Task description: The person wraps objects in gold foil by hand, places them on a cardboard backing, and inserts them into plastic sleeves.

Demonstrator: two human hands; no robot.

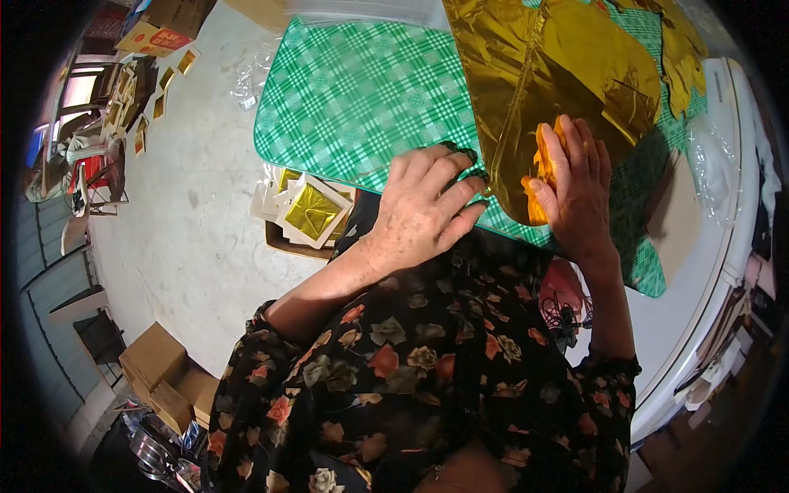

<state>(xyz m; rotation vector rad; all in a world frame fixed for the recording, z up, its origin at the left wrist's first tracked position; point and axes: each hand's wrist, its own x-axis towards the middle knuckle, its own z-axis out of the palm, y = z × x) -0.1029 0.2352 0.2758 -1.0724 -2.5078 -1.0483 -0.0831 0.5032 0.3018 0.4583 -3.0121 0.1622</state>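
Nearest the camera is the person's own floral-print sleeve (411, 361), which fills the lower middle of the view and leads up to both hands at the near edge of the work surface.

The left hand (423, 209) lies knuckles up with its fingers curled narrow, the fingertips pinching or pressing the near left edge of the gold foil sheet (551, 74); whether it truly grips the edge cannot be told. The right hand (575, 185) is open, fingers together and nearly flat, pressed against the foil's near rounded end, with something orange showing just behind its fingers. What that orange piece is cannot be made out.

The foil lies directly ahead of both hands, its long axis running away from the person and slightly rightward across the green checked cloth (362, 99). Both hands touch it; the right sits further onto the sheet.

More crumpled gold foil (686, 66) lies at the far right, cut off by the frame. Below the table's left edge, on the floor, sits a box of white-framed gold squares (308, 214), partly hidden by the cloth.
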